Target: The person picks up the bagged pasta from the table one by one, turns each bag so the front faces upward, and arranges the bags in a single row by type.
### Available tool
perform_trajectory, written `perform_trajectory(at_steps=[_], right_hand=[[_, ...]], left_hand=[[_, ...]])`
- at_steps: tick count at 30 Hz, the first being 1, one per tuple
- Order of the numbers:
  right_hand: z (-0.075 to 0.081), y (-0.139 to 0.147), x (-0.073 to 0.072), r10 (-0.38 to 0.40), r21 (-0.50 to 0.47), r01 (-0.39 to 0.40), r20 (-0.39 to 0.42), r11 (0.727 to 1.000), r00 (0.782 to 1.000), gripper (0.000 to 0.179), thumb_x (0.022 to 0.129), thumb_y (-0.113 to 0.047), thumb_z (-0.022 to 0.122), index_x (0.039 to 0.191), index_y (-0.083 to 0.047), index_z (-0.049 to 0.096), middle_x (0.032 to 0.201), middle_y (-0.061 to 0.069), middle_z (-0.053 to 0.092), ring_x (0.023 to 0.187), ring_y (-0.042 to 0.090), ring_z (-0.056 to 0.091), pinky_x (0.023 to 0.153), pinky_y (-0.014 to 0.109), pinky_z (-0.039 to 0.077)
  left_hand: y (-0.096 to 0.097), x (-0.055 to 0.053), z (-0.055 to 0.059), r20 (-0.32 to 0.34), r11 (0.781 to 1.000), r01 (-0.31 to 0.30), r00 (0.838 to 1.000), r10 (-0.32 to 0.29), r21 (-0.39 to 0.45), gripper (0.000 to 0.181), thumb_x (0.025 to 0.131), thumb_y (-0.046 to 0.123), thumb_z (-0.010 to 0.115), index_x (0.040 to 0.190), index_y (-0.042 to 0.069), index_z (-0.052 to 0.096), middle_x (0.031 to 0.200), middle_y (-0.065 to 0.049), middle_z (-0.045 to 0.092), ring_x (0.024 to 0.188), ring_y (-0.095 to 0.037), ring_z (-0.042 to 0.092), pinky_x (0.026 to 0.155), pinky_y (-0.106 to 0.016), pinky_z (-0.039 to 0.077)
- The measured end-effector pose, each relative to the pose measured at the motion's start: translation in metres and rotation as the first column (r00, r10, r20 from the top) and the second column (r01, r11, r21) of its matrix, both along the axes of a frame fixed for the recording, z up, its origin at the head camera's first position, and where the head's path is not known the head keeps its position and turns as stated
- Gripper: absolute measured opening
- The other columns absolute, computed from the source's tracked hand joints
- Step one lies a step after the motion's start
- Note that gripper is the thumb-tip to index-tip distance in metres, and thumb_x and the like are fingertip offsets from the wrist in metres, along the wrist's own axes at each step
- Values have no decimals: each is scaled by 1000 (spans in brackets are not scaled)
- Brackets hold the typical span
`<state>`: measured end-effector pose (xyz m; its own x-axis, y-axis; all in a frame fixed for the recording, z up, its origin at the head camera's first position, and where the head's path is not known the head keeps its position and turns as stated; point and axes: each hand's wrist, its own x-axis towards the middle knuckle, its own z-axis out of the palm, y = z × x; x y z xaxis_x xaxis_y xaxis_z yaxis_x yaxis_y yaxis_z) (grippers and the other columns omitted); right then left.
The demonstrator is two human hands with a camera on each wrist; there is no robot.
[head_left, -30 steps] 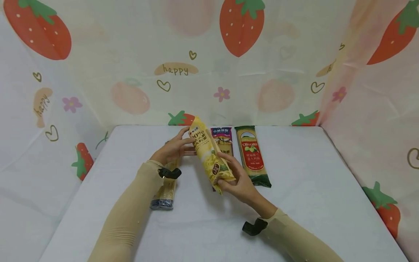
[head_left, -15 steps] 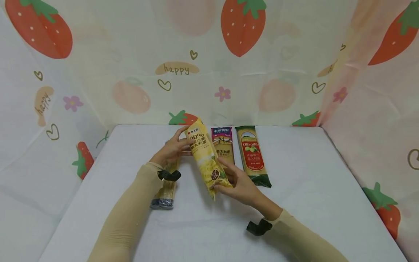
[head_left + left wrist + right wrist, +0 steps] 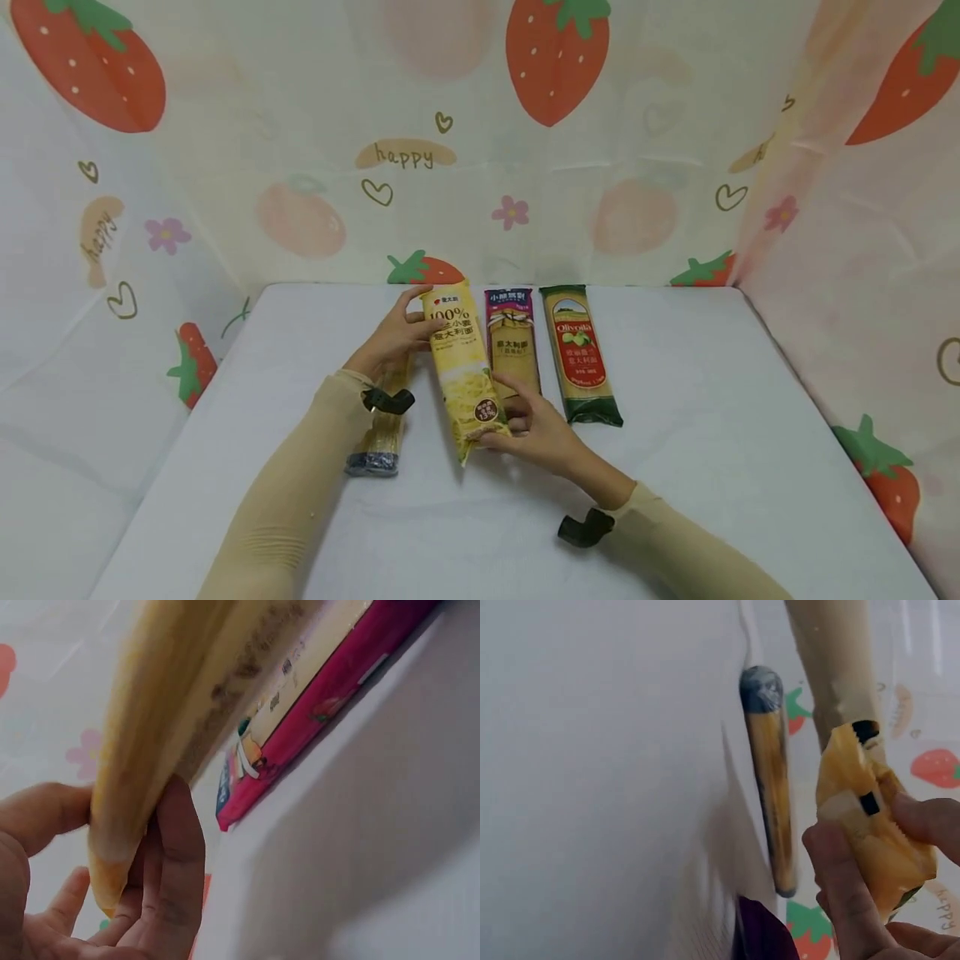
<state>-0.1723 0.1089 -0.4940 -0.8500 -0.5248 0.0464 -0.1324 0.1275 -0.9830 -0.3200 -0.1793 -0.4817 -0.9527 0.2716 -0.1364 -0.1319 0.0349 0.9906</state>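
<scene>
A yellow pasta packet (image 3: 460, 367) is held between both hands above the table, its printed front facing up. My left hand (image 3: 393, 337) grips its far end, thumb on one side and fingers on the other, as the left wrist view confirms. At the near end, my right hand (image 3: 536, 429) pinches the crimped wrapper (image 3: 862, 825). Just right of it, a purple-topped pasta packet (image 3: 513, 342) lies on the table, partly covered by my right hand. Beneath my left forearm lies a clear pasta packet with a dark blue end (image 3: 372, 463), partly hidden.
Farther right lies a green pasta packet with a red label (image 3: 581, 354). A white cloth covers the table (image 3: 690, 500). Strawberry-print curtains (image 3: 442, 100) enclose the back and both sides. Black camera mounts (image 3: 587, 528) sit on the wrists.
The yellow packet has swung to stand straighter, its near end shifting left and toward me with my right hand. More of the purple-topped packet shows. My left hand has hardly moved.
</scene>
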Motion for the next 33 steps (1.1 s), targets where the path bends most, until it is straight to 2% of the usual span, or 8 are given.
perform_trajectory(at_steps=[5, 9, 13, 17, 23, 27, 33], right_hand=[[-8, -7, -1, 6, -12, -6, 23, 1000, 1000, 94, 96, -6, 83, 171, -16, 28, 138, 27, 65, 109, 30, 75, 87, 28, 62], [-10, -13, -2, -31, -20, 32, 30, 999, 999, 92, 96, -6, 83, 170, -18, 30, 140, 25, 64, 113, 30, 74, 88, 28, 61], [-9, -21, -4, -66, -24, 66, 12, 998, 998, 91, 96, -5, 82, 170, -13, 30, 141, 27, 64, 119, 35, 72, 92, 30, 61], [-6, -29, -6, -104, -1, 104, 14, 995, 994, 90, 96, -8, 83, 169, -9, 30, 141, 27, 63, 121, 36, 71, 93, 32, 62], [-4, -36, -11, -150, 61, 148, 22, 987, 988, 89, 95, -11, 85, 168, -11, 35, 142, 22, 62, 124, 35, 70, 96, 38, 62], [-3, -39, -14, -150, 92, 147, 19, 985, 989, 88, 94, -13, 86, 167, -11, 37, 143, 21, 63, 127, 35, 68, 102, 43, 58], [-5, -43, -20, -124, 105, 119, 42, 987, 991, 86, 96, -14, 84, 167, -10, 36, 142, 22, 62, 124, 33, 69, 100, 40, 59]], left_hand=[[0, 1, 5, 10, 999, -25, 1000, 25, -27, 82, 105, 14, 73, 170, 26, 25, 146, -29, 57, 102, -23, 73, 82, -35, 63], [1, 0, 7, -6, 998, -41, 999, 40, -57, 83, 104, 17, 74, 170, 22, 25, 146, -30, 56, 105, -24, 72, 83, -34, 63], [1, -3, 9, -27, 993, -57, 998, 54, -105, 78, 104, 18, 75, 169, 19, 30, 147, -30, 58, 110, -28, 71, 87, -34, 62], [-1, -8, 10, -41, 991, -41, 998, 36, -126, 73, 105, 17, 73, 168, 17, 36, 151, -29, 57, 118, -32, 70, 93, -36, 62], [-4, -16, 9, -32, 991, -17, 999, 13, -134, 73, 105, 15, 73, 168, 17, 36, 155, -27, 54, 126, -37, 66, 95, -39, 61], [-6, -19, 8, -28, 988, 0, 1000, -4, -155, 74, 105, 16, 73, 169, 17, 35, 156, -26, 53, 130, -38, 64, 99, -43, 59], [-7, -26, 4, -47, 974, 25, 998, -37, -226, 72, 106, 19, 72, 168, 16, 35, 154, -26, 54, 131, -39, 63, 101, -44, 58]])
